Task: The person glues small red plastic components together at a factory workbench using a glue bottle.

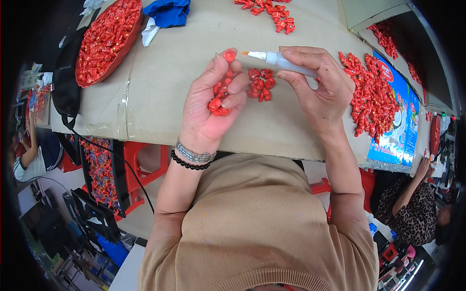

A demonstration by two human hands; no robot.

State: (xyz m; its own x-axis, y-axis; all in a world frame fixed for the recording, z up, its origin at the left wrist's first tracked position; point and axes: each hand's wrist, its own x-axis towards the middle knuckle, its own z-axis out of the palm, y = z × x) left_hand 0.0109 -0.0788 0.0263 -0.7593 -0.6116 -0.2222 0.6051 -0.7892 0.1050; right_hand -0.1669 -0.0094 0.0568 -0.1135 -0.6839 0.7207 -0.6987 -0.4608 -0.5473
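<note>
Several small red plastic figures (pixel 221 91) lie in my left hand (pixel 208 99), its fingers curled round them. One red figure (pixel 230 55) is pinched upright between its thumb and forefinger, a flat round end showing. My right hand (pixel 320 80) grips a translucent white glue bottle (pixel 291 64) with a thin nozzle, held level and pointing left. The nozzle's tip is right beside the pinched figure; whether it touches I cannot tell. Between my hands, a small group of red figures (pixel 261 85) lies on the table.
A big red basin (pixel 108 43) full of red pieces stands at the far left, beside a black strap-like item (pixel 67 72) and a blue cloth (pixel 169 11). Right, a heap of red figures (pixel 369 92) covers part of a blue printed sheet (pixel 405 121). People work at both sides.
</note>
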